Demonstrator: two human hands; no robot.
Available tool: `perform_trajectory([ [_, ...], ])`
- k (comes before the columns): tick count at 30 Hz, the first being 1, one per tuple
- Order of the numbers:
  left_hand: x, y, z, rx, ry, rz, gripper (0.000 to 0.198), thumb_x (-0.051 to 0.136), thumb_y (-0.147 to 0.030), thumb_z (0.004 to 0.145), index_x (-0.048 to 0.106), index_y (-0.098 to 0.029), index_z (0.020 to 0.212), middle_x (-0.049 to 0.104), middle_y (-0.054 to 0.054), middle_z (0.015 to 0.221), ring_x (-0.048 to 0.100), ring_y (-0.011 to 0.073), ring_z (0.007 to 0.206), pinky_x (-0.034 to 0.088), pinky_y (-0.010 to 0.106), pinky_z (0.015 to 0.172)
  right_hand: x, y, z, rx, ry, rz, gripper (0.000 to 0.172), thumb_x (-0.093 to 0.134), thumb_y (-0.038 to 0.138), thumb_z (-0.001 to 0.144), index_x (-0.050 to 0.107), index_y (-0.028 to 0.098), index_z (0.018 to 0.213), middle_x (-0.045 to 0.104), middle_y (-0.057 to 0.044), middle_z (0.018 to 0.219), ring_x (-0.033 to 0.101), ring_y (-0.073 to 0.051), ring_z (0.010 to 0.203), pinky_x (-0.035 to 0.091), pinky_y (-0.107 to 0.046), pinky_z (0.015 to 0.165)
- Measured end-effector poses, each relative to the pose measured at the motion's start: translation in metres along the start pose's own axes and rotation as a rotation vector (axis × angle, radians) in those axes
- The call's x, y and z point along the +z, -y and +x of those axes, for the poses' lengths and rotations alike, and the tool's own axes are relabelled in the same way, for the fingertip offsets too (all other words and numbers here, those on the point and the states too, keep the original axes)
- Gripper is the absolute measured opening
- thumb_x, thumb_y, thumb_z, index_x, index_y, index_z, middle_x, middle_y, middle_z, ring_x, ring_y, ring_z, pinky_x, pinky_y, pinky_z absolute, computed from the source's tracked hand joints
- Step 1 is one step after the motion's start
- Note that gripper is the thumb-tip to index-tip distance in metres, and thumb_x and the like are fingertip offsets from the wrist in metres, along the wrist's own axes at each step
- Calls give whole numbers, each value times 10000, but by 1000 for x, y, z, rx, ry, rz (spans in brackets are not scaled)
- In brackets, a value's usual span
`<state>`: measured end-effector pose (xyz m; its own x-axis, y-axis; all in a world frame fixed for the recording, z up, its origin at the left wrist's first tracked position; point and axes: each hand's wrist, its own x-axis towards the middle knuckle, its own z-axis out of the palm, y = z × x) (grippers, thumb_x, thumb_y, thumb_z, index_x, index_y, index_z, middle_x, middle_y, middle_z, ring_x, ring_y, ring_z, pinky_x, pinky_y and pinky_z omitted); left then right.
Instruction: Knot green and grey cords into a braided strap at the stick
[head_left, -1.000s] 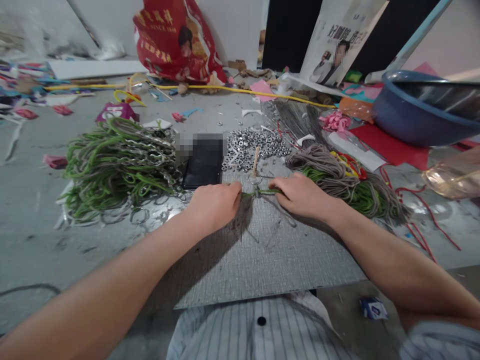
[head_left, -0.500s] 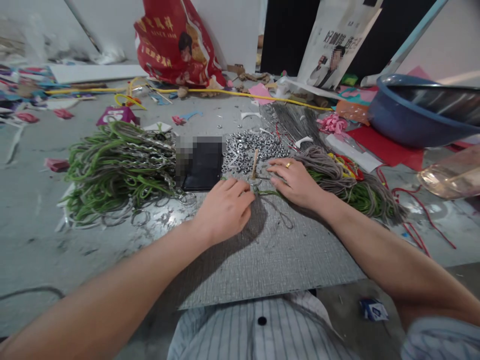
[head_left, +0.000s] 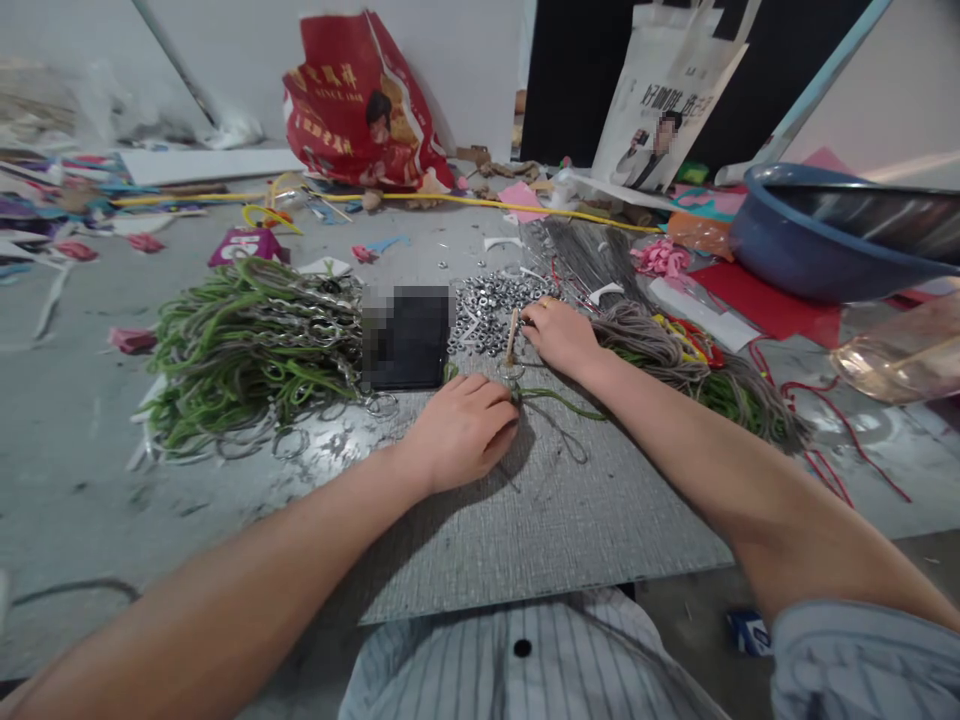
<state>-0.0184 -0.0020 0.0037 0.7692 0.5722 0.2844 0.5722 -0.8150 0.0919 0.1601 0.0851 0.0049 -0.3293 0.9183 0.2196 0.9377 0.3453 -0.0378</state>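
Observation:
Fingers curled and closed, my left hand (head_left: 466,432) holds a green and grey cord (head_left: 562,398) near the table's front. The cord runs out to the right, and a thin grey loop (head_left: 574,447) lies below it. My right hand (head_left: 561,338) reaches over the right side of a pile of small metal nuts (head_left: 487,305), its bent fingers slightly apart at the nuts and its thumb mostly hidden. Between the hands, a thin wooden stick (head_left: 512,335) stands up, with a metal ring (head_left: 512,371) at its base.
Green and grey cords with chains (head_left: 247,350) lie left of a dark phone-like slab (head_left: 411,335). More cords (head_left: 705,385) are heaped at right, near a bundle of grey wires (head_left: 581,255). A blue basin (head_left: 810,235), red bag (head_left: 360,120) and yellow cord (head_left: 480,204) stand or lie behind.
My right hand has moved left and forward from beside the stick to the nuts. The left hand keeps its hold on the cord. The view has shifted slightly.

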Motion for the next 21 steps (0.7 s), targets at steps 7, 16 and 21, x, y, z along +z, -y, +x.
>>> perform_trajectory([
  [7,2,2,0,16,-23,-29,253,415,-261,838,647,-162,825,635,51,860,530,188,815,411,334,707,-2,4,-4,-36,-15,-68,210,397,137,830,581,145,933,604,-107,964,555,-217,864,363,-285,644],
  [16,-3,3,0,-32,-72,-20,201,470,-189,749,667,-165,782,627,59,819,520,191,783,426,333,700,-24,9,-56,-109,-28,447,235,505,211,788,528,159,1016,621,-38,854,542,-141,710,381,-254,650],
  [21,-2,4,1,-40,-44,-4,227,463,-164,728,679,-181,795,611,61,810,504,200,776,426,344,692,-20,24,-85,-128,121,515,380,515,208,785,453,170,1158,628,-22,804,543,-134,660,378,-258,606],
])
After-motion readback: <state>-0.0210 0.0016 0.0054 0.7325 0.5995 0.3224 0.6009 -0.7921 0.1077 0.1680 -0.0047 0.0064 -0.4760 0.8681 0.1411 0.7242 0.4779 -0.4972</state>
